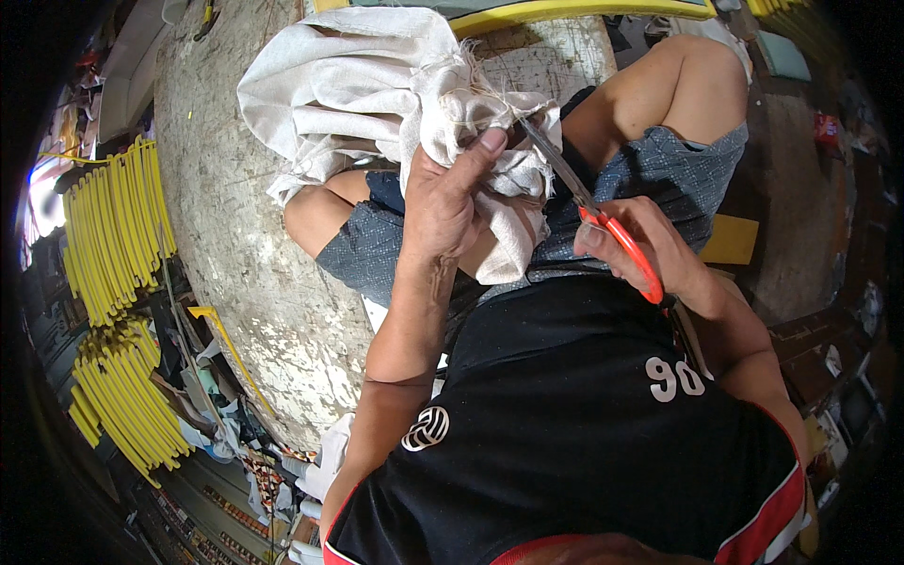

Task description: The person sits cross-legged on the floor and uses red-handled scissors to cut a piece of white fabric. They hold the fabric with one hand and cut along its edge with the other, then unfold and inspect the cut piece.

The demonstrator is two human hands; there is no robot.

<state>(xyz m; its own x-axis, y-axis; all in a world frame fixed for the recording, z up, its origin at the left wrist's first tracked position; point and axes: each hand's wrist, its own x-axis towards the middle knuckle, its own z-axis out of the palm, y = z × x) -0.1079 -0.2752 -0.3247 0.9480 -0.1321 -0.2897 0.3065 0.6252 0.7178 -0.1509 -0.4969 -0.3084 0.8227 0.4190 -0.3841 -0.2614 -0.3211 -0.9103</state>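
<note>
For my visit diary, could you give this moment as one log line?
left hand: gripping bunched pale cloth | right hand: holding red-handled scissors | blades: at the cloth | far left: yellow strips

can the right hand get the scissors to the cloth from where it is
Probably yes: the right hand holds the scissors with the blades pointing at the bunched cloth, and nothing seems to stand between. The left hand, gripping the cloth, is near the tips.
</note>
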